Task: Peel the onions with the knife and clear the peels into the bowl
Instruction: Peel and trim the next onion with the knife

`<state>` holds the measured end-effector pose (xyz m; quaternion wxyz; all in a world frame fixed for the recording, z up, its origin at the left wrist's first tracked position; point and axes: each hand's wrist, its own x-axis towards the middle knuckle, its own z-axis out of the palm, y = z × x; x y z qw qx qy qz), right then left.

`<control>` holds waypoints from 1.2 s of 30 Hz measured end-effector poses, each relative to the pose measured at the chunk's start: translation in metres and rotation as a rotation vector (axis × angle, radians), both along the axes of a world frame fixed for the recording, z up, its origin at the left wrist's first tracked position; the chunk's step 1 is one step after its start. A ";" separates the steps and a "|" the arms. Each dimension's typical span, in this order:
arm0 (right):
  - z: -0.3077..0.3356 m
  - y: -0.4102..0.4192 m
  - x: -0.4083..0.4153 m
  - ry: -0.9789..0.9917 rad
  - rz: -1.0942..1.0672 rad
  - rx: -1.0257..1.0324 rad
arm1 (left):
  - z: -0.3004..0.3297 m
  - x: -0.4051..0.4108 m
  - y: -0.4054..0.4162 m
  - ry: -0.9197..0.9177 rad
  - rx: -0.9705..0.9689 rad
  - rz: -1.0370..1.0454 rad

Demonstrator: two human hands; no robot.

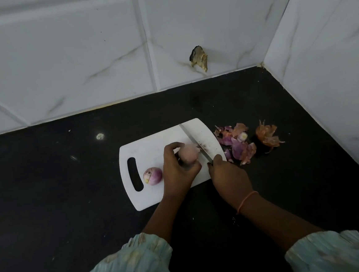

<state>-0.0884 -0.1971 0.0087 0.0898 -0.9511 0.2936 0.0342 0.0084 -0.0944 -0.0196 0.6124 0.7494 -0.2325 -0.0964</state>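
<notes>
We take the cutting board [151, 148] as landmark: white, smooth plastic, a rounded rectangle with one oblong handle slot at its left end, lying on a dark, glossy speckled counter [48, 192].

Onions counted: two, both on the board. One peeled onion [152, 175], round, purple-white and shiny, sits just right of the slot. The second onion [189, 155], paler and pinkish, blurred, lies near the board's middle. The left hand [177, 169] grips it, fingers curled over the top and thumb below.

Knife [193, 142]: one, with a narrow grey metal blade running diagonally from the board's far edge toward its right near edge, the blade touching the held onion's right end. The handle is hidden inside the right hand [228, 177], whose fingers are closed around it. One thin orange band [245, 202] circles that wrist.

Peels [237, 144]: one loose heap just off the board's right edge, papery, purple and orange, crumpled. One separate dry orange husk [267, 136] lies farther right of it, apart.

Behind the board: white glossy tiles [79, 57] with grey veining, one chipped hole [198, 58]. We read no writing anywhere.

Sleeves [132, 267]: two, pale green crinkled fabric.
</notes>
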 end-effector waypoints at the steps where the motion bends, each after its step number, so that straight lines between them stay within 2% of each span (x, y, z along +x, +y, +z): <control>1: 0.001 0.000 -0.001 -0.006 -0.003 0.000 | 0.000 0.000 0.001 -0.035 0.015 0.001; 5: 0.000 -0.006 -0.004 -0.034 -0.059 0.051 | 0.001 0.003 0.001 -0.141 0.094 -0.001; 7: 0.002 -0.015 -0.008 -0.047 -0.115 0.108 | 0.002 0.004 0.001 -0.137 0.102 0.000; 10: 0.013 -0.027 -0.014 -0.071 -0.158 0.073 | 0.001 0.006 0.001 -0.128 0.110 -0.005; 14: 0.020 -0.032 -0.023 -0.214 -0.222 0.026 | -0.001 0.006 -0.001 -0.128 0.094 -0.037; 23: 0.017 -0.037 -0.028 -0.348 -0.303 0.051 | -0.011 0.007 -0.002 -0.111 0.115 -0.061; 28: 0.026 -0.027 -0.024 -0.352 -0.208 0.166 | -0.011 0.005 -0.004 -0.139 0.152 -0.046; 32: 0.010 -0.010 -0.026 -0.166 -0.147 0.240 | -0.007 0.005 -0.006 -0.155 0.160 -0.033; 36: -0.003 -0.017 -0.035 -0.114 -0.185 0.206 | -0.006 0.005 -0.005 -0.172 0.153 -0.042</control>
